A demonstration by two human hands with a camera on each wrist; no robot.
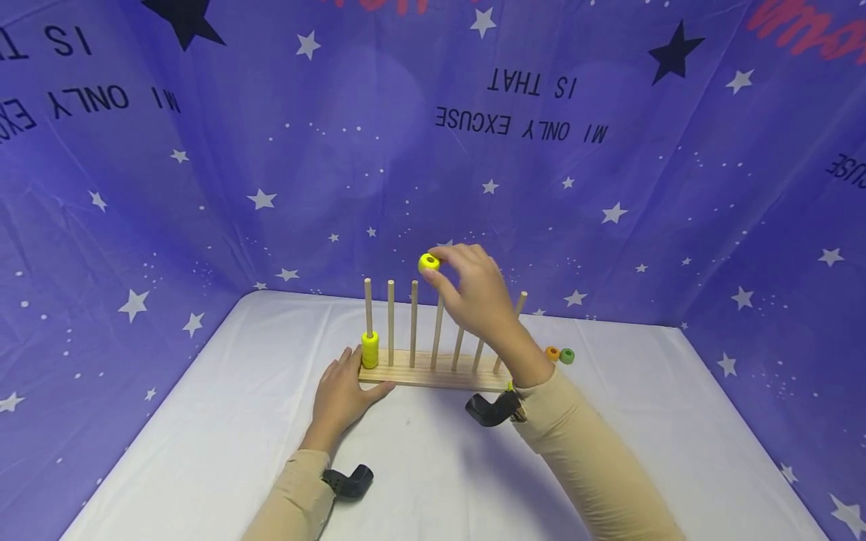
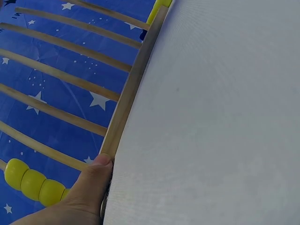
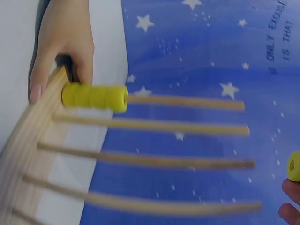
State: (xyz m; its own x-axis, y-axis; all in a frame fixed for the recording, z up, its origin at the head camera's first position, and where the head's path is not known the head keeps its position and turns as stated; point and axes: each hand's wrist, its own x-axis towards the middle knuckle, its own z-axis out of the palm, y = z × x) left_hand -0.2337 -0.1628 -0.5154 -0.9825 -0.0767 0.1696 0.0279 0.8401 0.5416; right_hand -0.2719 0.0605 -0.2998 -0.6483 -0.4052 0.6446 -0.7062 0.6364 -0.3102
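The only readable writing is on the blue star-patterned backdrop cloth (image 1: pixel 433 173), printed upside down in black capitals. Far centre it reads "IS THAT" over "MI ONLY EXCUSE", and the same words repeat at far left, partly cut off. At the far right edge only "EXCUSE" shows in part, and the red lettering along the top is cut off and unreadable.

The head camera looks down across the table (image 1: pixel 203 451) at the whole peg rack (image 1: pixel 433 372). Both wrist cameras sit close, sharing its pegs.
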